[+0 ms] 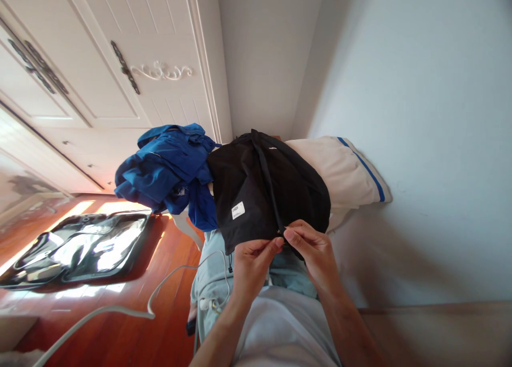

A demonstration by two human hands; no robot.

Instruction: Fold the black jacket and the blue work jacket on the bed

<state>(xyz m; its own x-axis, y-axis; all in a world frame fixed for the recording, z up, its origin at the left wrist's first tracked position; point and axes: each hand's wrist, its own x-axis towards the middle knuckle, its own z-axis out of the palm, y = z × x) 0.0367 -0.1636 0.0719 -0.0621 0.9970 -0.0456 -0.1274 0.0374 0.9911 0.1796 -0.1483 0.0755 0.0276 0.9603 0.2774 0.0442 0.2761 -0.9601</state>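
Two hands (251,260) (314,249), pinching edge of blk fabric (240,177); gap to R wall (432,116)

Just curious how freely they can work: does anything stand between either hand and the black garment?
Nothing visible does: the left hand and the right hand both pinch the lower edge of the black garment. The blue clothes lie to its left, not in between.
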